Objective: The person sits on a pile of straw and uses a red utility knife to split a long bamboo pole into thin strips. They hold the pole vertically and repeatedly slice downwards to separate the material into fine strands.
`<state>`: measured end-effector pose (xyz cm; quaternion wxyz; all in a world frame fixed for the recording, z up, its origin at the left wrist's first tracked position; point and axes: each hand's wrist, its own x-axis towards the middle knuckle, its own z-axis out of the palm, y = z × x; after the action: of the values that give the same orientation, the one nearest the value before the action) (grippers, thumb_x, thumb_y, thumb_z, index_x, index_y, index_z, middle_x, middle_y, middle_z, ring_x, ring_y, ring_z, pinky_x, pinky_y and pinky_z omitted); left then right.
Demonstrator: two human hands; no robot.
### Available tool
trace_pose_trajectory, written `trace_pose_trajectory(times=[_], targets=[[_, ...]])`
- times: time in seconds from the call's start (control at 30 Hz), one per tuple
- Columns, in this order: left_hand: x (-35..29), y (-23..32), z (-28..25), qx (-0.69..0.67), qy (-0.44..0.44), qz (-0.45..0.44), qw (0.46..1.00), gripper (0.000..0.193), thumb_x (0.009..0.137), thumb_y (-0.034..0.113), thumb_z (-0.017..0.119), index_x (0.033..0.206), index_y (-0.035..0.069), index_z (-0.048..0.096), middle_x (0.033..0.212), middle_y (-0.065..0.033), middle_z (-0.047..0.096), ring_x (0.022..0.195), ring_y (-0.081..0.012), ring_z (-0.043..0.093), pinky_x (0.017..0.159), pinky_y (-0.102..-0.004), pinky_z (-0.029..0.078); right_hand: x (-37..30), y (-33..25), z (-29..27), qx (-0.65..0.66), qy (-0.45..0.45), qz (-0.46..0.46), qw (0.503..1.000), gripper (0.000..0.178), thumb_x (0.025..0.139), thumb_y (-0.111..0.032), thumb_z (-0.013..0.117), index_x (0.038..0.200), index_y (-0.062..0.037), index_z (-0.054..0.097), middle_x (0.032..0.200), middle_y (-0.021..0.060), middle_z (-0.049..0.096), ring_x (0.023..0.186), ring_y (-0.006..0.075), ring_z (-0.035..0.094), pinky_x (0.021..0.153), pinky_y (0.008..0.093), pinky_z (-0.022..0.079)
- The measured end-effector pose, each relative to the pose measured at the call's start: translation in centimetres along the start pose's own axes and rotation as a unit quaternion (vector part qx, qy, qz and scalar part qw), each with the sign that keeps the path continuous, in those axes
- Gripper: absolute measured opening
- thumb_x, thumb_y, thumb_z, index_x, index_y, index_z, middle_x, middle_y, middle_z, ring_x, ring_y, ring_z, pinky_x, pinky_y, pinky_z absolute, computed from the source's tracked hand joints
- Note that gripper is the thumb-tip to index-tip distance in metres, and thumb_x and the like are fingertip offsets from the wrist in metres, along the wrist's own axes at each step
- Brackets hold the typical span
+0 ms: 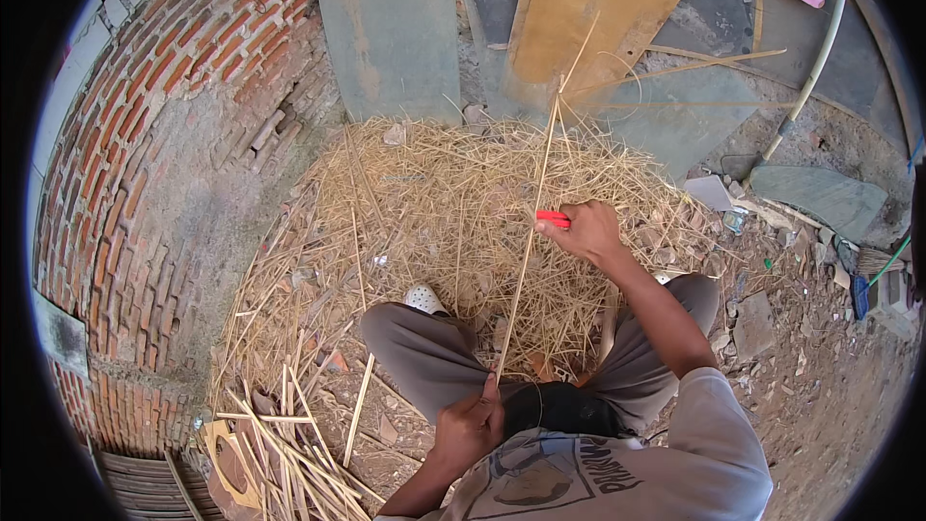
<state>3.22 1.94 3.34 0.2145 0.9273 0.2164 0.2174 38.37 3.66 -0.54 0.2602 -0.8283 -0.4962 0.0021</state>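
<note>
A long, thin bamboo strip (524, 275) slants up and away from my lap, across the straw-like shavings. Its near end is pinched in my left hand (470, 432), which is closed just above my left thigh. Farther along the strip, my right hand (586, 231) grips a small red-handled tool (553, 219) pressed against it. The tool's blade, if it has one, cannot be made out. Beyond the right hand, thin slivers (603, 87) fan off the strip to the right. A dark pad (559, 409) lies across my lap.
Pale shavings (434, 183) cover the ground around my legs. Several split sticks (289, 453) lie in a bundle at lower left. A brick wall (135, 232) stands left; grey slabs (391, 43) and a wooden board (598, 10) lean at the back. Rubble (757, 328) lies right.
</note>
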Motion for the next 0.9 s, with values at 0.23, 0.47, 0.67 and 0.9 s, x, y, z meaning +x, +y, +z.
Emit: trace_pose_trajectory(times=[0.23,0.47,0.67,0.9], targets=[[-2.5,-0.4,-1.5,0.006,-0.037,0.039,0.999,0.031,0.076,0.000,0.068,0.107,-0.004,0.067,0.054,-0.0079,0.052,0.042,-0.0212,0.053,0.040,-0.0345,0.044,2.1,2.9,-1.9,-0.020,0.024,0.093,0.995,0.084,0.081,-0.083,0.036,0.069,-0.0062,0.069,0.055,0.0144,0.060,0.060,0.0325,0.065,0.055,0.0447,0.049],[-6.2,-1.0,-2.9,-0.008,-0.060,0.056,0.997,0.026,0.076,0.000,0.069,0.102,-0.004,0.069,0.053,-0.0052,0.050,0.040,-0.0183,0.051,0.039,-0.0323,0.044,4.5,8.0,-3.8,-0.020,0.080,0.206,0.975,0.082,0.081,-0.081,0.037,0.082,-0.0071,0.074,0.074,0.0225,0.065,0.074,0.0387,0.065,0.067,0.0474,0.050],[-5.5,-1.1,-1.8,-0.044,-0.075,0.013,0.996,0.021,0.080,0.002,0.068,0.101,-0.004,0.069,0.053,-0.0064,0.053,0.041,-0.0133,0.051,0.040,-0.0305,0.043,5.5,11.5,-0.3,-0.005,0.051,0.268,0.962,0.086,0.081,-0.083,0.036,0.065,-0.0036,0.063,0.063,0.0169,0.059,0.063,0.0314,0.059,0.065,0.0455,0.048],[-0.6,-1.9,2.8,-0.446,0.043,-0.367,0.815,0.014,0.092,0.008,0.064,0.098,-0.001,0.072,0.056,0.0018,0.055,0.045,-0.0011,0.044,0.038,-0.0209,0.032,0.6,-0.7,-0.6,0.128,-0.088,0.068,0.985,0.078,0.081,-0.080,0.044,0.057,-0.0083,0.061,0.050,0.0103,0.053,0.051,0.0265,0.059,0.052,0.0409,0.046]])
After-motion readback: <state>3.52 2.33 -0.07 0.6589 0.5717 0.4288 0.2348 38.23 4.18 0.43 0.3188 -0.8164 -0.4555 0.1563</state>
